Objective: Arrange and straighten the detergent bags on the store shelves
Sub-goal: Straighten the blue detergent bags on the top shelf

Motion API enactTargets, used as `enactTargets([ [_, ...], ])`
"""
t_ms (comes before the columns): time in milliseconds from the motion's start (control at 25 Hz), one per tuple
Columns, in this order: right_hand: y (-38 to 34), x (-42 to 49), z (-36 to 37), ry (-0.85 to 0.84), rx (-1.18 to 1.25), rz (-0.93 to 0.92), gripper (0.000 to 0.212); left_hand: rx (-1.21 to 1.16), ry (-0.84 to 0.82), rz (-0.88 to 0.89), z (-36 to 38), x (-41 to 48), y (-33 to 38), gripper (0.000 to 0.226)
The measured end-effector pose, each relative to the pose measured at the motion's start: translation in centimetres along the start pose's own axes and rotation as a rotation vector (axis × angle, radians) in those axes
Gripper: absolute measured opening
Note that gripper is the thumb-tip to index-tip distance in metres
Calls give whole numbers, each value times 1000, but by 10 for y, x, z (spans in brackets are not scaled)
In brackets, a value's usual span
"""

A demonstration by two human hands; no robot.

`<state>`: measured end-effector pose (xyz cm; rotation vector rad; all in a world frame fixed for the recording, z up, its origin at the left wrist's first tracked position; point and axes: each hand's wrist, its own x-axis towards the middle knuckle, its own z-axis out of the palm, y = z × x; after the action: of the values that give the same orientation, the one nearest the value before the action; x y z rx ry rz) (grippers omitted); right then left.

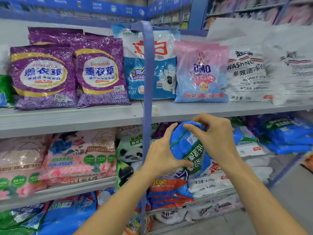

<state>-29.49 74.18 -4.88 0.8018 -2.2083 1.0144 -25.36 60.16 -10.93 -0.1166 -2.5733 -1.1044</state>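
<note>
- A blue detergent bag [183, 144] with a green label was held up in both hands in front of the shelving, just below the edge of the upper shelf [67, 118] and right of the blue upright post [147, 82].
- The left hand [162, 154] gripped the bag's left side, with the thumb across its front and the fingers curled behind.
- The right hand [216, 139] was clamped over the bag's top, its fingers bent down onto the crumpled upper end.
- On the upper shelf stood two purple lavender bags [101, 73] side by side, then a white-and-blue bag [166, 73] partly behind the post, a pink-and-blue OMO bag [201, 72] and a white washing-powder bag [245, 73].
- On the shelf below, pink floral bags [79, 154] leaned on the left, with a panda-printed bag [130, 156] just beside the post.
- A pile of blue bags [286, 139] lay at the far right.
</note>
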Motion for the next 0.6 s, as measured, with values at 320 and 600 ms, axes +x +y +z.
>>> enactTargets([
  [320, 12, 23, -71, 98, 134, 86, 33, -517, 140, -94, -37, -4, 14, 42],
  [600, 24, 10, -47, -71, 778, 500, 17, -644, 353, -99, -93, -6, 21, 28],
])
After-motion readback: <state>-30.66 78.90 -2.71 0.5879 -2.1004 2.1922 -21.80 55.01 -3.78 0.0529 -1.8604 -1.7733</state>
